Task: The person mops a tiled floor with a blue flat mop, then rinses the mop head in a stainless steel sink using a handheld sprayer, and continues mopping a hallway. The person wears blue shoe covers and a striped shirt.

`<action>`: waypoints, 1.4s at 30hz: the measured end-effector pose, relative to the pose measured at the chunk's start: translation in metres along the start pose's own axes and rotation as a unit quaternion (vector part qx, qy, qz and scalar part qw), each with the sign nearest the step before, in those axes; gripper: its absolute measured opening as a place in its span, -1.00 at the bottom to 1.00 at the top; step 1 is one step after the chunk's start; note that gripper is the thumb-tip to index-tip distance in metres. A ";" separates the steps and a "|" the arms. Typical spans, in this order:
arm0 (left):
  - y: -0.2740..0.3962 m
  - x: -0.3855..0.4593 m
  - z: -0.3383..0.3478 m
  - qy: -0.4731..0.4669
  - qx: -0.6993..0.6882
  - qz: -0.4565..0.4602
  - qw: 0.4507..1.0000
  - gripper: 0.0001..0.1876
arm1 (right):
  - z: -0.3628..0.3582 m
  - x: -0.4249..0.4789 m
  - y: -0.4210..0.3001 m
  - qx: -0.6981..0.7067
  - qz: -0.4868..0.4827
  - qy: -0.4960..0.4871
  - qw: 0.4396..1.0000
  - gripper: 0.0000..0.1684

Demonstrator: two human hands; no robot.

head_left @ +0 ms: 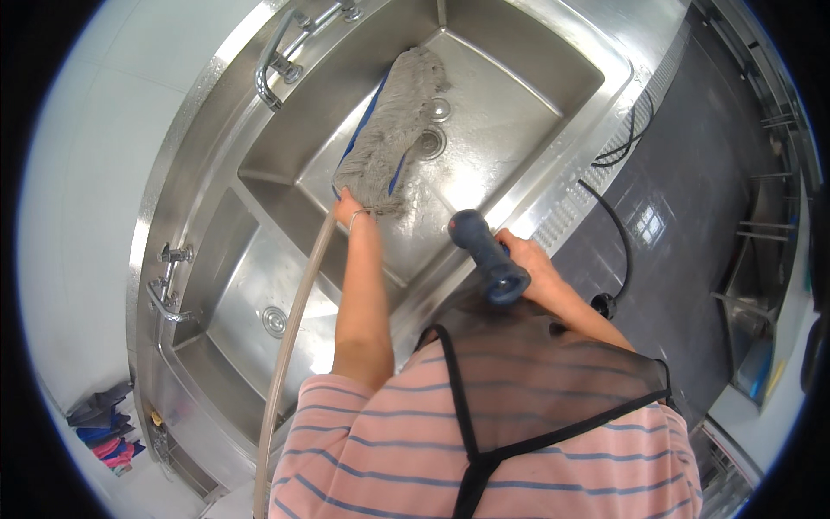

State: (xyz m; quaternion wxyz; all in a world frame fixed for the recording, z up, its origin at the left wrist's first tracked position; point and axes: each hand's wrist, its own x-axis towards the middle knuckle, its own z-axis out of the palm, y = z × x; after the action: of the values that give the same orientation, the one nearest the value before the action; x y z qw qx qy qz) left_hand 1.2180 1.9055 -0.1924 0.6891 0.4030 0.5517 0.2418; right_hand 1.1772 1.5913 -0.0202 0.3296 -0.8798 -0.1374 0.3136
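A grey string mop head [392,130] with blue backing lies in the large stainless steel sink basin [499,168], beside the drain [430,143]. My left hand [350,207] is closed at its near corner. Beneath that hand, a beige tube or hose [292,337] runs down past my left side; whether the fingers also grip it is unclear. My right hand [528,259] holds a dark blue barrel-shaped handheld tool [489,258] over the sink's front rim. Its flared ends show, but its grip is mostly hidden. A faint thin line extends from its front towards the basin.
Chrome faucets [279,71] line the back wall beside a second basin [249,285] at left. A black cable [622,227] hangs over the perforated front ledge [564,214] towards the dark floor [668,214]. Metal shelving [765,227] stands right; folded cloths [110,428] lie lower left.
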 end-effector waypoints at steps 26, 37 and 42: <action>0.020 0.003 -0.008 -0.025 -0.348 -0.346 0.871 -0.61 | 0.002 -0.001 0.018 0.057 -0.034 -0.018 0.998 -0.57; 0.013 0.017 -0.014 -0.041 -0.316 -0.339 0.885 -0.61 | 0.013 0.000 0.011 0.066 -0.115 -0.001 0.991 -0.65; 0.013 0.018 -0.014 -0.039 -0.312 -0.368 0.875 -0.61 | 0.005 0.000 0.010 0.072 -0.057 0.030 0.995 -0.62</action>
State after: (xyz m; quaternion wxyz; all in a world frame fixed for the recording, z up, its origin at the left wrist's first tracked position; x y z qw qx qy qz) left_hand 1.2112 1.9305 -0.1927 0.8391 -0.0558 0.5289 0.1143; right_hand 1.1741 1.5860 -0.0295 0.4131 -0.8536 -0.1547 0.2771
